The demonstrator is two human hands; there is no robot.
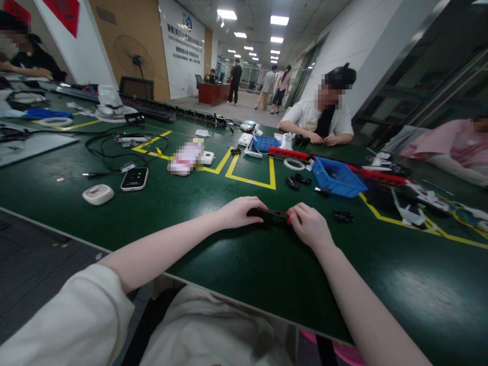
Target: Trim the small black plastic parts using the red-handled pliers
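Note:
Near the table's front middle, my left hand (244,212) is closed on a dark, thin object (271,213), its fingers wrapped round the left part. My right hand (308,223) is closed on something red at the right end of the dark piece; whether the red part belongs to it cannot be made out. Beyond my right hand lie small black parts (303,179) and a blue bin (337,178). Another black bundle (343,216) rests to the right of my right hand.
The green table (229,264) bears yellow tape outlines, a white device with green lights (134,179), a white case (98,194), a phone (186,157), cables and a smaller blue bin (266,143). A person (324,112) sits across; a pink sleeve (442,142) shows at right.

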